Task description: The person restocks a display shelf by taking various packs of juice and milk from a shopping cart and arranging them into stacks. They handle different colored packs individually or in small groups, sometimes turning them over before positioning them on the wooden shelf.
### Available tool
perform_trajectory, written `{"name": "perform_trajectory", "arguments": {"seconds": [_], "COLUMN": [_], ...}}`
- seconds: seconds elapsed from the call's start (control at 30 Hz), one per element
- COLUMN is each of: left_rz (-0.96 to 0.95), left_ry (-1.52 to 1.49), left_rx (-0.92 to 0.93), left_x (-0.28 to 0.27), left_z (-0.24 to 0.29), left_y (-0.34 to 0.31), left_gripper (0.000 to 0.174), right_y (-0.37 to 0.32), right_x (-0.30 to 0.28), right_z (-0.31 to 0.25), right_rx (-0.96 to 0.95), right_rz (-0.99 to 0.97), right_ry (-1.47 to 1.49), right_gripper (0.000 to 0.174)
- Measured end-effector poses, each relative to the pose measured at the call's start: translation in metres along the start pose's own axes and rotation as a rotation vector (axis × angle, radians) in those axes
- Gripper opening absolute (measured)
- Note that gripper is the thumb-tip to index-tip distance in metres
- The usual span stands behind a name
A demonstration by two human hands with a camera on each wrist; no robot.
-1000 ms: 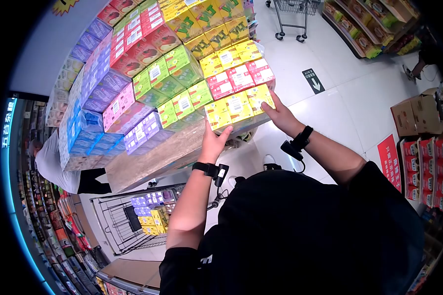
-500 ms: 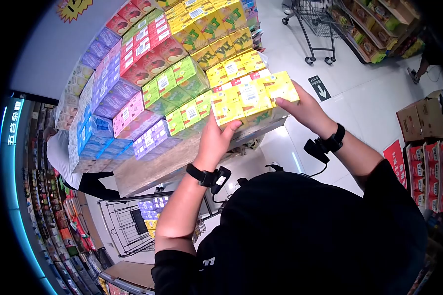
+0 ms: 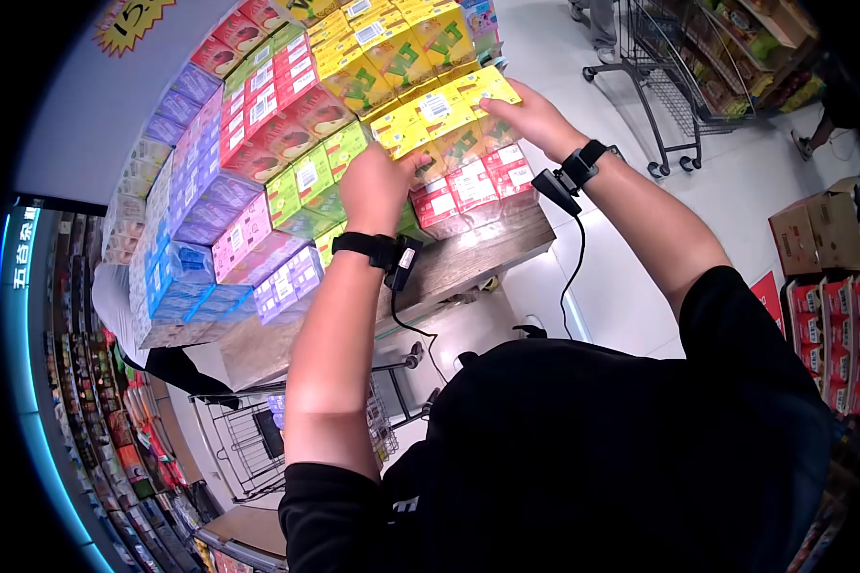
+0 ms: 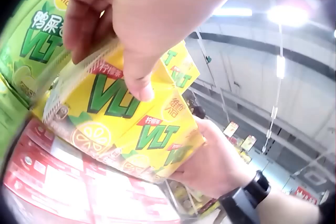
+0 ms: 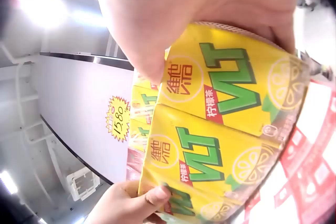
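Observation:
Both hands hold a shrink-wrapped pack of yellow VLT lemon tea cartons [image 3: 437, 110] by its two ends. My left hand [image 3: 376, 189] grips its left end; in the left wrist view the thumb of the left hand [image 4: 139, 19] lies on the printed front. At the other end my right hand [image 3: 537, 120] has its thumb over the top edge. The right wrist view shows the pack [image 5: 210, 134] tilted between the right hand [image 5: 210, 3] and the left hand [image 5: 126, 203]. Right below it, red carton packs [image 3: 473, 188] sit at the front of the stack.
Green packs [image 3: 306, 177] stand left of the yellow ones, with purple packs [image 3: 291, 282] nearer the wooden-looking platform edge [image 3: 506, 244]. A shopping cart [image 3: 239, 444] is at lower left, another cart [image 3: 655, 86] at upper right. A person [image 3: 115, 306] bends beyond the stack's left side.
Both hands have lifted the yellow pack off the front of the stack and moved it away from the body, to over the back of the red packs. The red packs' fronts now show.

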State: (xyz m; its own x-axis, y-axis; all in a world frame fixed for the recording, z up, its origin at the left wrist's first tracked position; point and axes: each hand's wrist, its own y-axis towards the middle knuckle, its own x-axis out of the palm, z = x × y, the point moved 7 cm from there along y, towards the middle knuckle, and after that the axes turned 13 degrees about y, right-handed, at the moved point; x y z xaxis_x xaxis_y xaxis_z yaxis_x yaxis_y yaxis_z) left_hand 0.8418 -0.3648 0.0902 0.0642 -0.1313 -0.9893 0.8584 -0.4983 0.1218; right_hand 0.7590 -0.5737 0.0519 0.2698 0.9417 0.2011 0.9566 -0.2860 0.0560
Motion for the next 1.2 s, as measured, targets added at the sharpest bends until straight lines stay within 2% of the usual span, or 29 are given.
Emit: {"name": "perform_trajectory", "arguments": {"seconds": [0.03,0.2,0.27,0.33,0.37,0.43,0.53,0.7,0.77,0.8,0.87,1.0,1.07,1.1,1.17,1.2], "left_rz": [-0.052,-0.048,-0.057,0.144,0.145,0.308,0.21,0.311,0.32,0.313,0.306,0.289,0.289,0.361,0.451,0.424], "left_ry": [0.165,0.305,0.333,0.342,0.341,0.436,0.439,0.457,0.47,0.462,0.453,0.42,0.403,0.376,0.263,0.198], "left_rx": [-0.033,0.042,0.052,0.101,0.103,0.258,0.309,0.362,0.362,0.361,0.364,0.333,0.331,0.361,0.45,0.5], "left_x": [-0.005,-0.009,-0.008,-0.028,-0.031,-0.043,-0.024,0.001,0.004,0.004,0.006,0.009,0.007,0.001,-0.001,0.006], "left_z": [0.003,0.006,0.005,0.015,0.016,0.029,0.025,0.014,0.012,0.013,0.014,0.012,0.013,0.018,0.024,0.026], "left_y": [-0.002,0.001,0.002,-0.005,-0.005,-0.01,0.001,0.004,0.001,-0.001,-0.001,-0.002,-0.006,-0.015,-0.03,-0.039], "left_gripper": [0.052,0.053,0.056,0.055,0.055,0.06,0.06,0.061,0.062,0.063,0.065,0.067,0.066,0.065,0.061,0.059], "right_y": [0.001,-0.002,-0.008,-0.013,-0.014,-0.01,0.004,0.005,-0.001,-0.002,-0.002,0.004,0.011,0.007,0.0,-0.002], "right_x": [0.001,-0.002,-0.009,-0.011,-0.012,-0.014,-0.017,-0.02,-0.019,-0.024,-0.029,-0.04,-0.052,-0.055,-0.064,-0.065], "right_z": [0.003,0.008,0.015,0.017,0.019,0.027,0.042,0.043,0.039,0.043,0.055,0.067,0.085,0.083,0.083,0.083], "right_rx": [-0.023,-0.068,-0.111,-0.065,-0.018,-0.033,-0.062,-0.066,-0.074,-0.076,-0.108,-0.02,-0.042,-0.042,-0.031,-0.12], "right_rz": [-0.011,-0.082,-0.055,-0.053,-0.052,-0.054,-0.04,0.001,-0.048,-0.047,-0.174,-0.179,-0.241,-0.24,-0.175,-0.14], "right_ry": [-0.012,0.004,-0.104,-0.128,-0.151,-0.173,-0.244,-0.359,-0.393,-0.392,-0.292,-0.271,-0.09,-0.09,-0.505,-0.538], "right_gripper": [0.055,0.062,0.068,0.068,0.068,0.068,0.068,0.069,0.068,0.068,0.068,0.065,0.055,0.055,0.047,0.046]}}
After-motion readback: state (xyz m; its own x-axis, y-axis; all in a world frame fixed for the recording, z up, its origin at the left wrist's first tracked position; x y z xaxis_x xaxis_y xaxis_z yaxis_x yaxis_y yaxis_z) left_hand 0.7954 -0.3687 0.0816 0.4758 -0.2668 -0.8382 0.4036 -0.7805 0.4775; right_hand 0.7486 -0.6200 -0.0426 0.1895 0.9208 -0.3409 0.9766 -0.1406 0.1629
